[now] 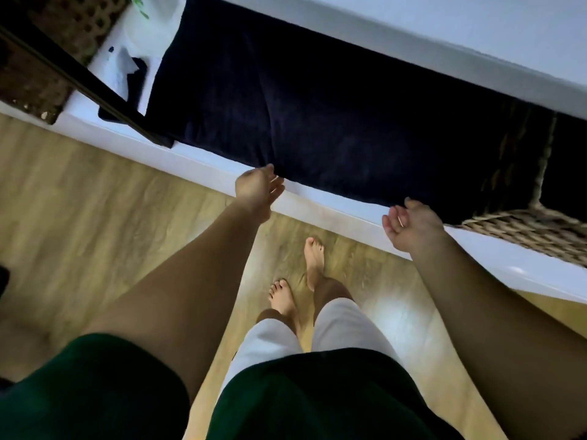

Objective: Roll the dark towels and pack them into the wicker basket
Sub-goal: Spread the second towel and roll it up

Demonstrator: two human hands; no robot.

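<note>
A dark navy towel lies spread flat along a white table, reaching from the far left to the wicker basket at the right. My left hand is at the towel's near edge, fingers apart, thumb touching the cloth. My right hand hovers palm-up at the near edge close to the basket, fingers apart, holding nothing. The towel's right end reaches up to the basket's side; whether it lies against it or over the rim I cannot tell. The basket's inside is dark.
A dark lattice-patterned basket or chair and a black bar stand at the table's left end, beside white cloth. Below is wooden floor with my bare feet. A white wall runs behind the table.
</note>
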